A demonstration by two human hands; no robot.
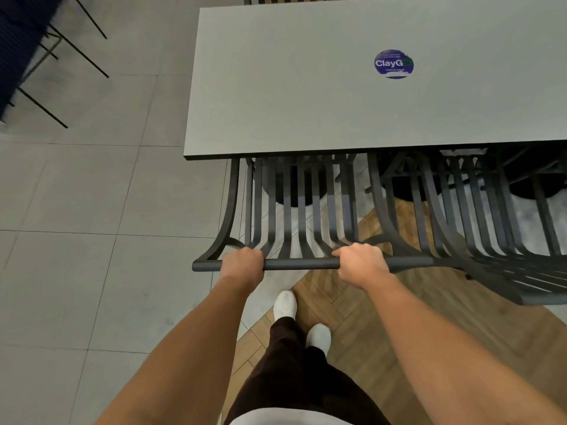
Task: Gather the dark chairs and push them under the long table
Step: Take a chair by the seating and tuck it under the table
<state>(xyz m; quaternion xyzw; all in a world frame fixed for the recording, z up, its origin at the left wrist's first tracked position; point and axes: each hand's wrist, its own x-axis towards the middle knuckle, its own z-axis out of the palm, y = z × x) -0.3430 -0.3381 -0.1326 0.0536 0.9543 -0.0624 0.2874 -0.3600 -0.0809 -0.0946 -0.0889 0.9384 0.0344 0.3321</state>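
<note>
Both my forearms are reaching forward and down, and my left hand and right hand are each wrapping their fingers over the top rail of the dark chair, one near each end of the bar. That chair is looking matte black, with a round tube for its top rail and flat slats curving down from it toward the seat. Its seat is sitting under the near edge of the long table, with only the back sticking out toward me. Just to the right, a second dark chair of the same slatted build is standing tucked under the same edge, its back angling toward mine. The tabletop is showing pale grey with a round blue sticker reading "ClayGo". My white shoes are standing where grey tile is meeting wood-pattern flooring.
</note>
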